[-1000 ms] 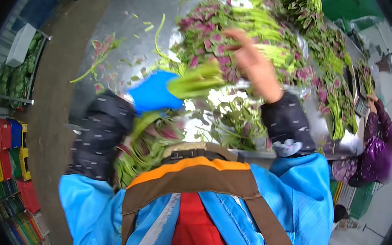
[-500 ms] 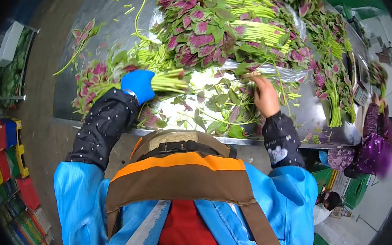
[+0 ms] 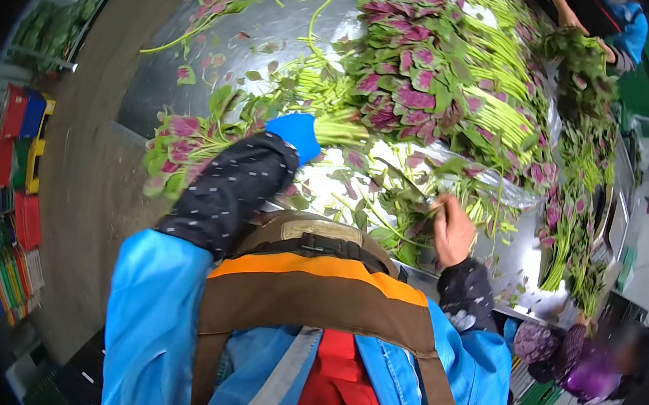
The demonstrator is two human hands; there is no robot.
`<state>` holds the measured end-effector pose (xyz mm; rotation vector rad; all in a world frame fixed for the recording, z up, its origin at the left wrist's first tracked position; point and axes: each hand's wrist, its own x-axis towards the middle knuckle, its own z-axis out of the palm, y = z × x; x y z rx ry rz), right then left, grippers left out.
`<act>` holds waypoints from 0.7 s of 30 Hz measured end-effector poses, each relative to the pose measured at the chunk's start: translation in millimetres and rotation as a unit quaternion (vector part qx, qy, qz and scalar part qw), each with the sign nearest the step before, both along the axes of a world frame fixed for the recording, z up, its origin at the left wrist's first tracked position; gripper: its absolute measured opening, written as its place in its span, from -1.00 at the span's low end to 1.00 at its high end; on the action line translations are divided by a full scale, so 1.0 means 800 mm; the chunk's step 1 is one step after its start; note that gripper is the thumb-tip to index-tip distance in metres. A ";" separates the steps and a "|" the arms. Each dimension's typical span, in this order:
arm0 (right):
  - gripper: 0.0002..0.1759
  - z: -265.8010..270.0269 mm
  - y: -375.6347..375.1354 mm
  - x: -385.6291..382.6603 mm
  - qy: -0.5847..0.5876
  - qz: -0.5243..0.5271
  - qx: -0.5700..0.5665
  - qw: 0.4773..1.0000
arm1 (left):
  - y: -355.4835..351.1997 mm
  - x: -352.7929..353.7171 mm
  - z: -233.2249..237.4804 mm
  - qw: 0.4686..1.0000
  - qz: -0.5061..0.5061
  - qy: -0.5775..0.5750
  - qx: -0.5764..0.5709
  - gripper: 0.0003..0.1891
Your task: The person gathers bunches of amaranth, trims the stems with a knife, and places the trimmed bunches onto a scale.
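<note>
My left hand point(image 3: 295, 135), in a blue glove, is closed round a bunch of red-and-green leafy stems point(image 3: 338, 129). Its cut ends point right and its leaves point(image 3: 180, 148) spread to the left over the table edge. My bare right hand point(image 3: 453, 230) is closed on what looks like a small knife point(image 3: 407, 181), whose dark blade points up and left over loose leaves point(image 3: 410, 219). Beyond both hands lies a large pile of the same greens point(image 3: 413, 77), with pale stems to the right.
The metal table point(image 3: 150, 97) carries a loose sprig point(image 3: 201, 19) and cut stem pieces at the far left. More bunches point(image 3: 567, 228) lie at the right. One person point(image 3: 592, 365) in purple is at the lower right; another person's hands point(image 3: 569, 16) touch greens at the upper right. Coloured crates point(image 3: 13, 114) stand left.
The view has turned, so the table appears tilted. My right hand has drawn nearer the front edge, and the blade now shows. My left hand still grips the bunch. Another person's hands have come into view.
</note>
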<state>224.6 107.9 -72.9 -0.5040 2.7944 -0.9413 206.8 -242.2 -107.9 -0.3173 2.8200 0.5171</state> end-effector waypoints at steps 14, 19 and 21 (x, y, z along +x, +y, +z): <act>-0.67 -0.052 -0.151 0.015 -0.064 0.058 -0.047 0.995 | 0.017 -0.015 -0.015 0.997 0.019 -0.059 0.043 -0.73; -0.70 -0.067 -0.188 -0.002 -0.073 0.067 0.044 0.994 | 0.022 -0.012 -0.027 0.999 0.017 -0.034 0.038 -0.77; -0.69 -0.075 -0.217 -0.019 -0.060 0.041 0.068 0.995 | 0.022 -0.011 -0.036 0.999 0.028 -0.005 0.038 -0.77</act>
